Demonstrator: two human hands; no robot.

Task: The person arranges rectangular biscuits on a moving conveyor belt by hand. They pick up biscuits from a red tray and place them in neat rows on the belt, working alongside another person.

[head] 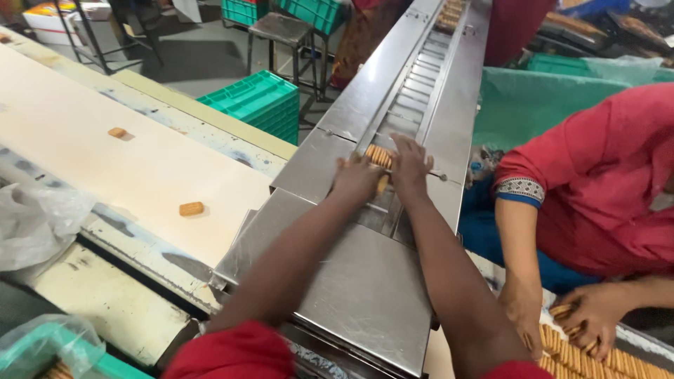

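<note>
A: What lies nearest?

B: Two red sleeves at the near edge, and both bare arms reaching far over the flat stainless-steel cover plate (365,288).

A: And the hands?

B: The left hand (357,180) and right hand (409,168) are cupped around a short stack of tan rectangular biscuits standing on edge (380,157), pressing it from either side. The stack sits in the slotted metal feed channel (421,77) that runs away to the far right.

A: Are they gripping tightly?

B: Both hands close on the stack; the right one's fingers spread over its top.

A: What else is about?

B: To the left, a pale cream conveyor belt (105,168) carries two loose tan biscuits, one near (191,208), one farther (117,132). Beyond it stand stacked green plastic crates (256,102). On the right, a co-worker in a red garment (604,175) handles rows of biscuits (583,351) at the near right with both hands.
</note>
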